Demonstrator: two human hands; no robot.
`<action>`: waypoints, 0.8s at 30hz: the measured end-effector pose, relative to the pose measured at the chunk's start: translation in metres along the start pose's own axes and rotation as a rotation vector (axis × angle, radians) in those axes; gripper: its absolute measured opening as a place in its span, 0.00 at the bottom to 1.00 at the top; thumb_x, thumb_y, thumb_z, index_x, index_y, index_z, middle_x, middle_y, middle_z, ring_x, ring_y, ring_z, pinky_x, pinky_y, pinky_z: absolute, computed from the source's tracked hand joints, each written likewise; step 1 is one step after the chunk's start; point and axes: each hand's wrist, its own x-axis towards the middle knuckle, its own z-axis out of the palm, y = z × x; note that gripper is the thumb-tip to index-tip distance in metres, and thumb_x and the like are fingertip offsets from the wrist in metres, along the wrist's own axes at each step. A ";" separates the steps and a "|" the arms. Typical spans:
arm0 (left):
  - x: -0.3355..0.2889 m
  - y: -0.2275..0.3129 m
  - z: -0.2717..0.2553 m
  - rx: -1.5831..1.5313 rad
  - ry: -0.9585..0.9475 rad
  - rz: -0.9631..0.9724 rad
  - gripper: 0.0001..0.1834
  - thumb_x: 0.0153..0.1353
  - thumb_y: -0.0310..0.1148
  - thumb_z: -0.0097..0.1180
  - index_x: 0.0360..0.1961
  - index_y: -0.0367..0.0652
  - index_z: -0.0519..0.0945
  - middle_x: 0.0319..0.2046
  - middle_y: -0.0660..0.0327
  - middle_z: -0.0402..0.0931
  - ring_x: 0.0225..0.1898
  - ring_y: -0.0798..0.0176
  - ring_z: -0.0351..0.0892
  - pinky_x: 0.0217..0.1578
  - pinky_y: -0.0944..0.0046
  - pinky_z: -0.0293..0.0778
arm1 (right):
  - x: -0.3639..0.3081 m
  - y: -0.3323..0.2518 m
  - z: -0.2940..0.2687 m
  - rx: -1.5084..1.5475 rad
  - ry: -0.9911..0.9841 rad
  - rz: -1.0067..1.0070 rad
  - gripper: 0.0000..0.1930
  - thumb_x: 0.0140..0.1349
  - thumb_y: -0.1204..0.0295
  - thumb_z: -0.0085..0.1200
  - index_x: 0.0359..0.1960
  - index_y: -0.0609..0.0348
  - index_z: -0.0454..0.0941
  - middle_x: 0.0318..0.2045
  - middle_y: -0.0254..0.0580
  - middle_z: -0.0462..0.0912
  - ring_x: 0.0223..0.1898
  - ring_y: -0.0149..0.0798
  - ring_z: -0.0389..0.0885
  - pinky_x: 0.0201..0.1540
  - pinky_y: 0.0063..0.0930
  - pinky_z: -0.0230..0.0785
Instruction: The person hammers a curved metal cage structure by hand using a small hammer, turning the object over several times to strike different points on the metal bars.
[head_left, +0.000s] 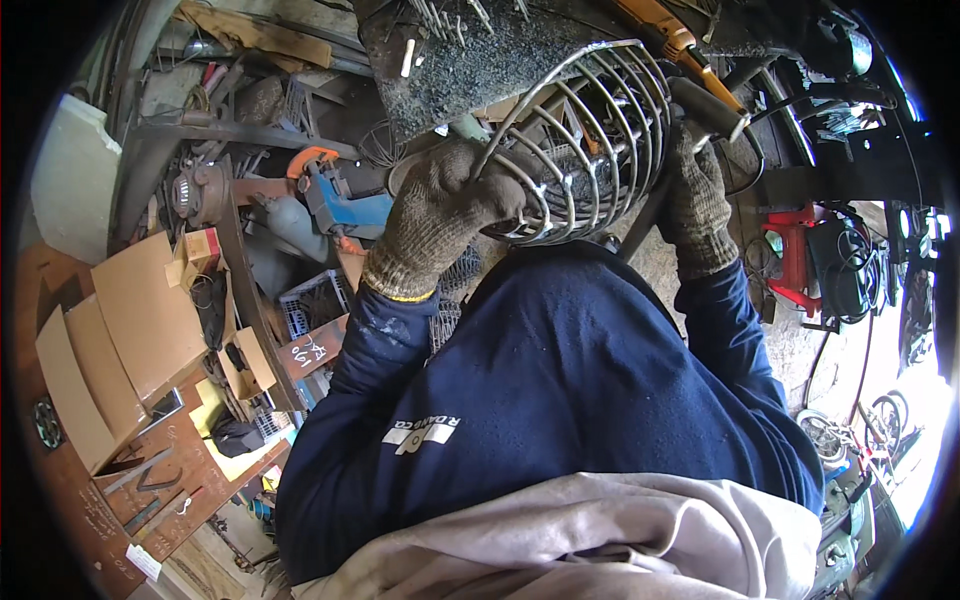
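Note:
A curved cage of metal bars (600, 150) is held up in front of my chest, its bars joined by welded spots. My left hand (450, 195), in a dirty knitted glove, is closed round its left edge. At the cage's right side my right hand (697, 195), gloved alike, is closed on a hammer. The hammer's dark cylindrical head (705, 107) shows just above that fist, close to the bars. My right fingers are partly hidden from this side.
A dark, gritty worktable (450, 85) with thin rods lies ahead. An orange power tool (675, 35) is at its right. To the left are a blue and orange machine (345, 205), a grey gas cylinder (295, 228) and open cardboard boxes (140, 310). A red stool (793, 255) stands right.

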 end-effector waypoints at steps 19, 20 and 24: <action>0.001 -0.001 0.016 -0.175 0.149 -0.099 0.15 0.66 0.36 0.60 0.49 0.37 0.79 0.41 0.61 0.82 0.45 0.68 0.80 0.47 0.67 0.76 | 0.003 0.016 -0.005 0.040 0.035 -0.096 0.22 0.69 0.60 0.53 0.59 0.58 0.69 0.47 0.37 0.78 0.45 0.32 0.78 0.45 0.27 0.74; -0.001 -0.008 0.015 -0.179 0.166 -0.113 0.15 0.66 0.36 0.59 0.48 0.37 0.80 0.40 0.61 0.82 0.45 0.68 0.80 0.47 0.68 0.76 | 0.003 0.016 -0.005 0.044 0.030 -0.079 0.23 0.70 0.61 0.53 0.61 0.57 0.67 0.49 0.39 0.78 0.48 0.34 0.79 0.48 0.29 0.75; 0.000 -0.007 0.007 -0.495 0.070 -0.357 0.12 0.66 0.34 0.59 0.46 0.38 0.81 0.38 0.60 0.82 0.44 0.67 0.80 0.45 0.67 0.76 | 0.003 0.018 -0.006 0.066 0.021 -0.052 0.24 0.69 0.61 0.53 0.63 0.57 0.65 0.52 0.41 0.78 0.51 0.36 0.80 0.51 0.32 0.77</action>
